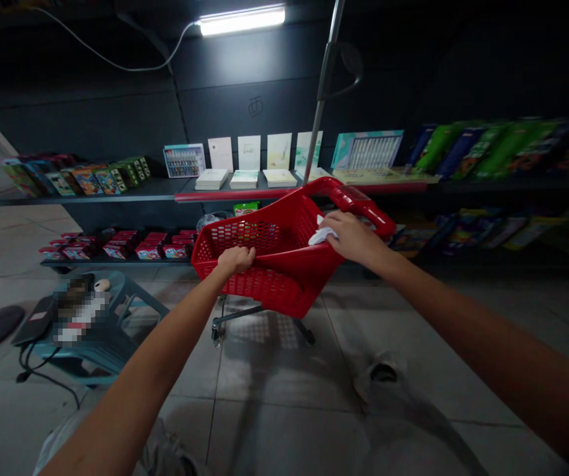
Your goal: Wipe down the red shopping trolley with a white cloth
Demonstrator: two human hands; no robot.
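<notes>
A red plastic shopping cart on a small wheeled frame stands tilted on the tiled floor in front of me. My left hand is closed over the cart's near rim. My right hand rests at the cart's upper right edge, just below the red handle, with its fingers pressed on a crumpled white cloth. The inside of the basket shows nothing but the red mesh.
Dark wall shelves hold boxed toys, notebooks, paint sets and green packs. A teal plastic stool with devices and a cable stands at the left. A metal pole rises behind the cart. A lit tube lamp hangs above.
</notes>
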